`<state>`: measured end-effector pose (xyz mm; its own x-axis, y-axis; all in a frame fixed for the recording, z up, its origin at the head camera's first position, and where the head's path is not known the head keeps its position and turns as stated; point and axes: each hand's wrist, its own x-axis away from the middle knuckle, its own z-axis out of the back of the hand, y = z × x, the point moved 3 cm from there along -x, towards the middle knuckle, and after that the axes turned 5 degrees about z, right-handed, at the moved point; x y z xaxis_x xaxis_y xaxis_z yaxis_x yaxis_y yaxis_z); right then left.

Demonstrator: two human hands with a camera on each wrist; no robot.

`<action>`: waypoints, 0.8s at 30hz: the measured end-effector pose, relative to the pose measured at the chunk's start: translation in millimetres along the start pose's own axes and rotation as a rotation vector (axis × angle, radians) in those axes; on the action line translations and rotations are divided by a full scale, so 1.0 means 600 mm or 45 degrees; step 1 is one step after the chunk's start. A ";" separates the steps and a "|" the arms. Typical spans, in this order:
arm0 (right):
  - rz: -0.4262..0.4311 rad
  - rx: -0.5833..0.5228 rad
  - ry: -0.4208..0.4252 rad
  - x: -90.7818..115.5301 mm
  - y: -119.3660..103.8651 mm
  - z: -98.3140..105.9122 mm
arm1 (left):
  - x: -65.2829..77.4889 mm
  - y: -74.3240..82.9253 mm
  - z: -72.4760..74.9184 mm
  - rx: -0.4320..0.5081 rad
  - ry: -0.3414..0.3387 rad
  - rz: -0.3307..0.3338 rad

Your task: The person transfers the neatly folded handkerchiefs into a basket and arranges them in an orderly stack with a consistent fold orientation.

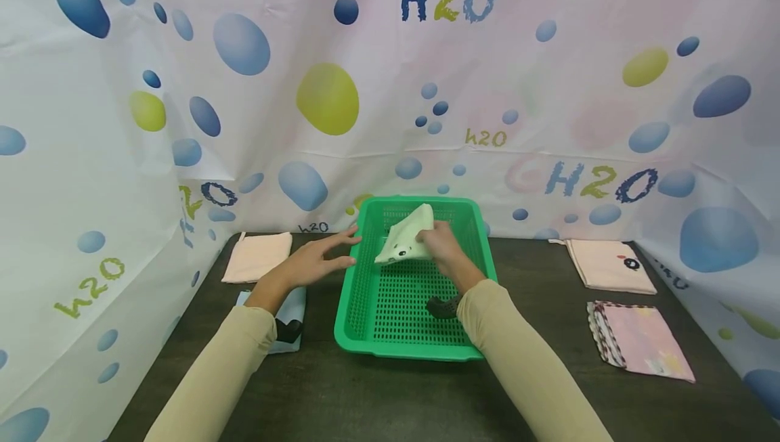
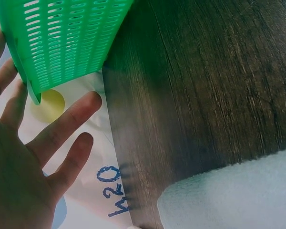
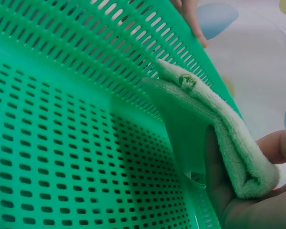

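Note:
My right hand [image 1: 441,246] grips a folded pale green towel [image 1: 405,239] with a small face printed on it. The towel is held inside the green plastic basket [image 1: 347,320], towards its far end. In the right wrist view the thumb and fingers [image 3: 281,145] pinch the towel's thick folded end, and its layers hang apart over the slotted bottom. At the basket's left rim is my left hand [image 1: 311,260], fingers spread and fairly straight. The left wrist view shows some fingertips of the left hand [image 2: 19,157] right at the rim, with nothing gripped.
Left of the basket lie a folded peach towel [image 1: 258,257] and a light blue one [image 1: 294,303], partly behind the left wrist. On the right are a peach towel [image 1: 603,262] and a pink patterned one [image 1: 652,340]. A printed curtain [image 1: 390,124] closes off the dark table's back.

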<state>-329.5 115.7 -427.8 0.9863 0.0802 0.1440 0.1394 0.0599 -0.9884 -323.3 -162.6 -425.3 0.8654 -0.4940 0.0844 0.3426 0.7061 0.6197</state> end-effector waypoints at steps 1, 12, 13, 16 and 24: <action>-0.002 -0.003 -0.003 0.000 0.000 0.000 | 0.000 0.000 0.000 0.001 0.000 0.004; -0.014 -0.006 -0.029 -0.005 0.003 0.002 | -0.002 -0.001 0.003 0.009 -0.003 0.005; -0.014 0.000 -0.026 -0.005 0.004 0.002 | -0.003 -0.001 0.003 0.007 -0.002 0.005; -0.020 0.041 -0.012 -0.007 0.005 0.002 | -0.003 0.000 0.005 0.008 0.001 0.002; -0.090 0.225 0.032 -0.003 0.015 0.006 | -0.003 -0.003 0.000 0.021 -0.002 0.003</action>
<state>-330.6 119.8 -436.6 0.9768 0.0447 0.2096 0.1933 0.2388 -0.9516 -325.5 -163.1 -426.8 0.8657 -0.4930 0.0869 0.3346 0.6990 0.6320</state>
